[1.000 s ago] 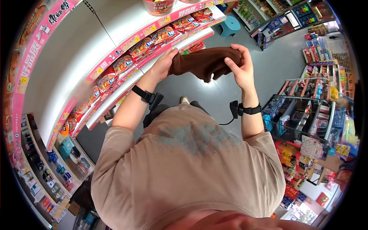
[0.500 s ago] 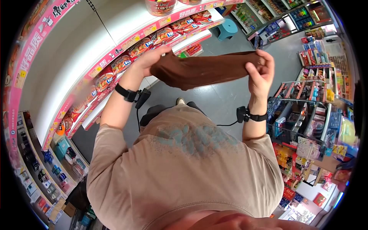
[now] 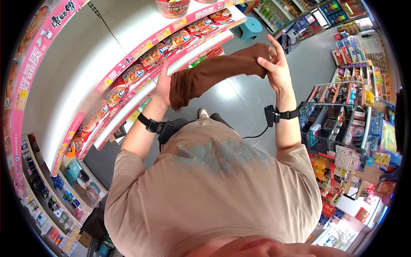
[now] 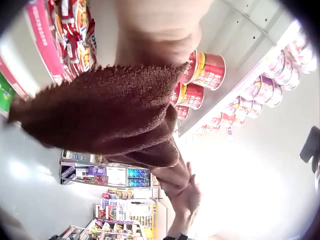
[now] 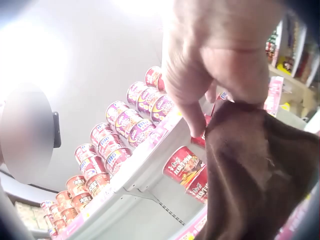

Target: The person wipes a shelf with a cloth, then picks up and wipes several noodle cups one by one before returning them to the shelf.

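Observation:
A brown towel [image 3: 214, 70] is held up in the air between both hands, slanting upward to the right in the head view. Its looped pile shows in the left wrist view, where the towel [image 4: 110, 110] hangs in folds. My left hand [image 3: 162, 89] holds the lower end, its thumb pointing up and its fingers hidden by the cloth. At the upper end my right hand [image 3: 279, 68] pinches the towel between thumb and fingers, with one finger extended. The right wrist view shows the towel [image 5: 260, 175] hanging below that hand.
On the left stands a shelf [image 3: 81, 73] with bagged instant noodles [image 3: 133, 73] and a noodle tub [image 3: 173, 7]. A blue stool [image 3: 250, 28] is on the floor beyond its end. Packed racks [image 3: 336, 128] line the right side.
The bunched towel was first pulled out long between the hands. Since then the hands have come closer, the left lower and the right a little higher, and the towel now slants and sags in folds.

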The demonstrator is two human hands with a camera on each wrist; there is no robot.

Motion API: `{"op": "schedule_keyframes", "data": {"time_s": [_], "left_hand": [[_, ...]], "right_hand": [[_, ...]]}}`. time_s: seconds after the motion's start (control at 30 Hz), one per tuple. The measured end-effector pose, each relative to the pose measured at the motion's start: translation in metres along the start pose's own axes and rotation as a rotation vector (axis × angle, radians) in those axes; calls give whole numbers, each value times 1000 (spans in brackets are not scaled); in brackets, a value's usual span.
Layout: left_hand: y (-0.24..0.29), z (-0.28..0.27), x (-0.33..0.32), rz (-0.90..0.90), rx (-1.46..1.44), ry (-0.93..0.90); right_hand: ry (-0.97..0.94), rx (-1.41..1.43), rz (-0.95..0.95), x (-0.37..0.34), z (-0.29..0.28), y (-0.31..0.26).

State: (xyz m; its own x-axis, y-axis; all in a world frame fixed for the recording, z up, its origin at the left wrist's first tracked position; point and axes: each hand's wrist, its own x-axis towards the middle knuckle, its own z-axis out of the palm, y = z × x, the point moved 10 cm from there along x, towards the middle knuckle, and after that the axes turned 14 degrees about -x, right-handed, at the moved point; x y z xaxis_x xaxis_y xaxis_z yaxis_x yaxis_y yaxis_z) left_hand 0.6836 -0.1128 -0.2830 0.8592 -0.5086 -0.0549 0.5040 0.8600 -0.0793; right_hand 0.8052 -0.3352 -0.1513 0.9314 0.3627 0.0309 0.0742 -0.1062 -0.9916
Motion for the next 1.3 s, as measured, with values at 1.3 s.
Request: {"op": "schedule_keyframes", "data": {"time_s": [1.3], "left_hand": [[-31, 38, 87, 30, 464, 153]], "right_hand": [[-391, 448, 719, -36, 75, 200]]}}
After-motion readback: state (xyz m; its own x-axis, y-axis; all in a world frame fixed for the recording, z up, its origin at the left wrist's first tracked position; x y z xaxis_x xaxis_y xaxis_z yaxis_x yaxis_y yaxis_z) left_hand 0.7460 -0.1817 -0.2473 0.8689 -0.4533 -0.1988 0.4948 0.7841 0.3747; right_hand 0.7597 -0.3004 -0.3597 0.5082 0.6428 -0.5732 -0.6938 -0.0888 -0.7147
